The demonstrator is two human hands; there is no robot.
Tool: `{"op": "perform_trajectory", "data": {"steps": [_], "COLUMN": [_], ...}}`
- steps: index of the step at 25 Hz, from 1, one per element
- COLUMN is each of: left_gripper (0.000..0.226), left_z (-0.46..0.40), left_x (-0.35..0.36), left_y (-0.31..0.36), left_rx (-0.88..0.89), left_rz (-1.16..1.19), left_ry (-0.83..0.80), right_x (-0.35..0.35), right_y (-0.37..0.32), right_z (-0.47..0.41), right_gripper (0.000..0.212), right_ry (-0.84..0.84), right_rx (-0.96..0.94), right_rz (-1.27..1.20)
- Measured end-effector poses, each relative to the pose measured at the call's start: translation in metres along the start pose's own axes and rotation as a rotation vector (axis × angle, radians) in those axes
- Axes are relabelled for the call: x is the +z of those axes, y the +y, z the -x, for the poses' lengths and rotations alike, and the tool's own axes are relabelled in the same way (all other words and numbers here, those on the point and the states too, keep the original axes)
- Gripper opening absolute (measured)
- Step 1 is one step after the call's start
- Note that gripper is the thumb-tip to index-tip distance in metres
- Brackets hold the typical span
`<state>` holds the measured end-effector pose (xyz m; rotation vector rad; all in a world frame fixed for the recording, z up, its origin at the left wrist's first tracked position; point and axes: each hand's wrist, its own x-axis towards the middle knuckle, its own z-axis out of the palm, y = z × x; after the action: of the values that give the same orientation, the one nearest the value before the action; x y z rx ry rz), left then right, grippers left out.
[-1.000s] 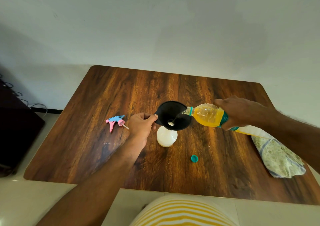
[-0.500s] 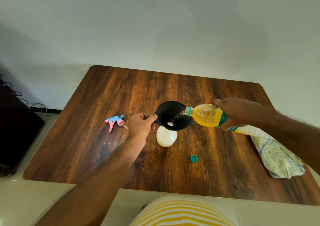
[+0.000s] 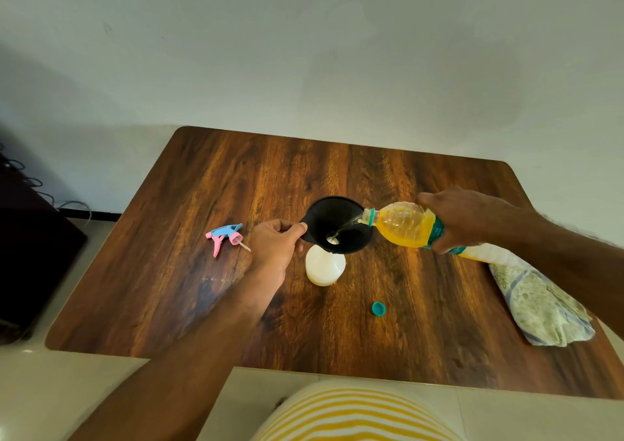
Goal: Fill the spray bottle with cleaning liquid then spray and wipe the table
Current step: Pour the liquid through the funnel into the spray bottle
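Head view: black conical funnel (image 3: 337, 226) seated in the neck of the white plastic spray bottle (image 3: 325, 268), mid-surface. Left hand (image 3: 275, 250), grip closed, pinches the funnel's rim tab. Right hand (image 3: 467, 217), grip wrapped round a ribbed clear bottle of yellow liquid (image 3: 403, 229), tilted, thin stream entering funnel. Glossy wood-grain surface (image 3: 236, 177) also carries pink-blue trigger head (image 3: 224, 238), teal cap (image 3: 379, 308), folded patterned cloth (image 3: 540, 309). Plain pale wall behind.

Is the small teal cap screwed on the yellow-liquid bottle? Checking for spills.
No, the small teal cap lies on the wooden table, apart from the tilted bottle.
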<state>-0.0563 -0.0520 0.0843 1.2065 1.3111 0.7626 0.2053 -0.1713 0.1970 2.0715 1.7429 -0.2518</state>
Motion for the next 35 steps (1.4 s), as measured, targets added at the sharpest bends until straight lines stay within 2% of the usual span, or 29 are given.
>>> {"op": "perform_trajectory", "data": {"steps": [35], "left_gripper": [0.011], "left_z": [-0.0004], "left_x": [-0.0010], "left_y": [-0.0009], "left_rx": [0.003], "left_rz": [0.025], "left_ry": [0.005], "right_x": [0.0012], "right_y": [-0.0005], "right_z": [0.0013], "right_gripper": [0.076], "right_ry": [-0.008], "right_rx": [0.024], "right_rz": [0.005]}}
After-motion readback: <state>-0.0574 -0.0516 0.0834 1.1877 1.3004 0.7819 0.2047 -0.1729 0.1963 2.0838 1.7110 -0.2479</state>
